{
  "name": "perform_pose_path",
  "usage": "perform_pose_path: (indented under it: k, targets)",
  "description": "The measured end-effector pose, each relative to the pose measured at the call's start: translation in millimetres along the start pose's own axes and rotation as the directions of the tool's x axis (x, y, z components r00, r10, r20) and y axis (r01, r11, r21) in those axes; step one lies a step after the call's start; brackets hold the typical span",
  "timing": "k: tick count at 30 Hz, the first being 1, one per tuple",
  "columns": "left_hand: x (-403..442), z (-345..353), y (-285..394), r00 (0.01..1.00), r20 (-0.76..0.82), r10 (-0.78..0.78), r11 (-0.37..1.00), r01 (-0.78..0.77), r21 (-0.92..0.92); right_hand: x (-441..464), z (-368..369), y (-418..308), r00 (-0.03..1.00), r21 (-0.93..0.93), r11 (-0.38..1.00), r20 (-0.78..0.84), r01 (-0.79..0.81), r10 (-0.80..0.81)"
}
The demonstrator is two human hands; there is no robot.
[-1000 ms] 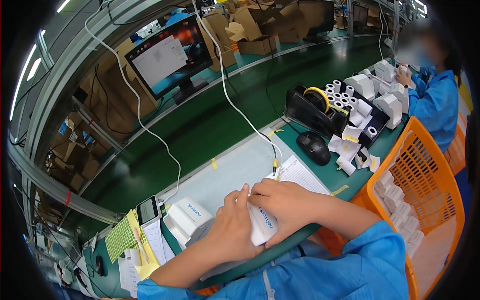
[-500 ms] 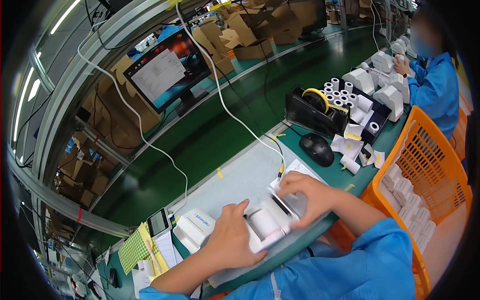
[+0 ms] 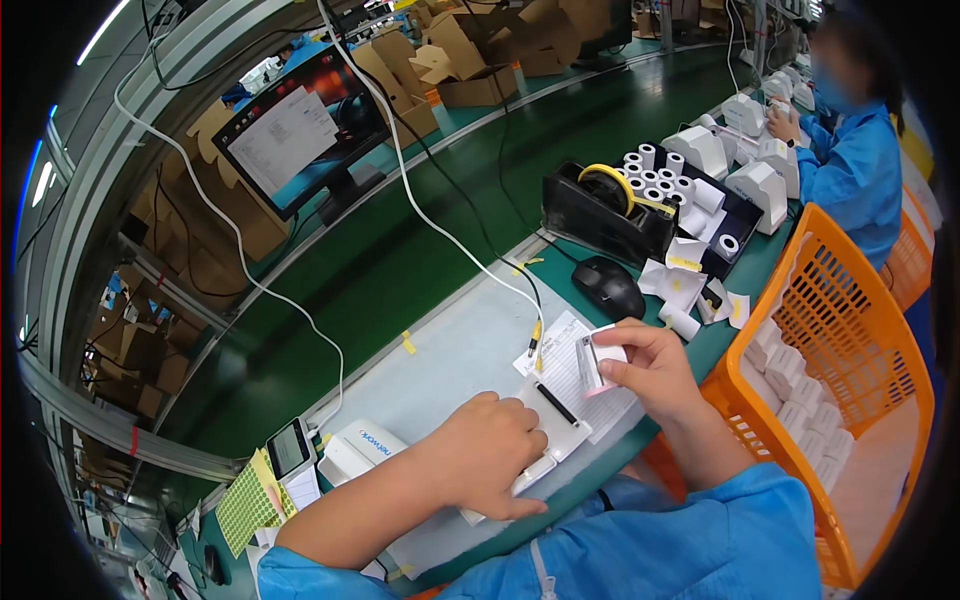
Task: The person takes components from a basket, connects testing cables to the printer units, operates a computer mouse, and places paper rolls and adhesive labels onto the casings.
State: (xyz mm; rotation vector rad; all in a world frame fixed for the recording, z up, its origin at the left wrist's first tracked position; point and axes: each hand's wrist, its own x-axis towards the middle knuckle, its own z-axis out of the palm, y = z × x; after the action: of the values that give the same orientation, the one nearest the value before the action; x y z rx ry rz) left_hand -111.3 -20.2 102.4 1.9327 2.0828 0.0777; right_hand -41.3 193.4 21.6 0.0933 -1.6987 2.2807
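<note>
My left hand [image 3: 490, 450] grips a white receipt-printing terminal [image 3: 562, 437] from above, with the thumb along its near side. The terminal's cover stands open, showing a black roller, while my hand hides most of its body and the paper compartment. To the right, my right hand [image 3: 655, 375] pinches a small white paper roll [image 3: 600, 368] with a dark mark and a pinkish edge. That roll is raised above a printed sheet [image 3: 565, 345]. A white stand marked "network" [image 3: 362, 450] sits left of my left hand.
Behind the mouse [image 3: 608, 288] are a tape dispenser [image 3: 600, 215] and a tray of paper rolls [image 3: 738, 262]. An orange basket [image 3: 830, 300] with white units borders my right side. A screened terminal [image 3: 290, 447] lies left; cables hang ahead. A co-worker [image 3: 850, 160] sits far right.
My right hand has lifted from the terminal's cover and now holds the paper roll, which lay in the compartment before. My left hand has shifted over the terminal's body.
</note>
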Motion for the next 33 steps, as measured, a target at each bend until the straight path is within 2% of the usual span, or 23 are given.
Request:
perform_pose_path:
  k: [2, 3, 7, 10, 11, 14, 17, 20, 23, 29, 32, 33]
  targets:
    - [1.7, -1.4, -1.1, 0.999, -0.031, 0.029, 0.999, -0.028, 0.024, -4.6, 7.0, -5.5, 0.967, 0.306, 0.919, 0.036, -0.249, 0.251]
    - [2.4, -3.8, -0.4, 0.999, -0.027, 0.033, 0.999, -0.032, 0.016, -5.1, 9.7, -5.8, 0.956, 0.367, 0.883, 0.088, -0.293, 0.281]
    - [-0.4, -5.6, 3.0, 0.998, -0.055, -0.008, 0.999, 0.006, -0.035, 3.8, 17.4, -0.5, 0.895, 0.309, 0.847, 0.259, -0.433, 0.363]
    - [-3.3, -8.7, 3.6, 0.996, -0.080, -0.048, 0.999, 0.046, -0.024, 9.5, 29.6, -3.2, 0.897, 0.118, 0.906, 0.242, -0.406, 0.370]
    - [-4.5, -9.9, 4.1, 0.995, -0.083, -0.058, 0.998, 0.057, -0.012, 11.1, 30.9, -1.0, 0.913, 0.061, 0.933, 0.239, -0.354, 0.331]
    - [-9.5, 3.6, 2.9, 0.942, -0.335, -0.031, 0.997, 0.006, -0.076, 13.9, 32.9, 8.6, 0.936, -0.115, 0.965, 0.240, -0.236, 0.257]
    - [-12.4, -1.0, 6.1, 0.986, -0.096, -0.139, 0.986, 0.129, -0.105, 17.6, 32.8, 8.0, 0.938, -0.265, 0.943, 0.224, -0.203, 0.265]
    - [-12.8, 7.4, 2.3, 0.947, -0.314, -0.073, 0.996, 0.052, -0.075, 17.6, 31.1, 6.3, 0.943, -0.335, 0.923, 0.198, -0.191, 0.267]
    - [-10.9, -3.1, 4.3, 0.979, -0.175, -0.102, 0.995, 0.101, -0.017, 15.8, 33.5, -4.3, 0.950, -0.405, 0.905, 0.212, -0.129, 0.230]
    - [-12.7, 7.3, -2.0, 0.862, -0.506, 0.033, 0.998, 0.002, 0.070, 20.4, 41.2, -34.5, 0.954, -0.621, 0.784, 0.234, -0.002, 0.188]
    - [-23.4, -7.8, -6.1, 0.728, -0.685, -0.020, 0.997, 0.062, 0.037, 24.1, 43.9, -31.8, 0.949, -0.672, 0.739, 0.260, 0.043, 0.181]
    - [-23.0, -12.6, -8.9, 0.732, -0.668, -0.138, 0.989, 0.142, -0.050, 24.6, 45.6, -31.3, 0.948, -0.675, 0.736, 0.259, 0.042, 0.183]
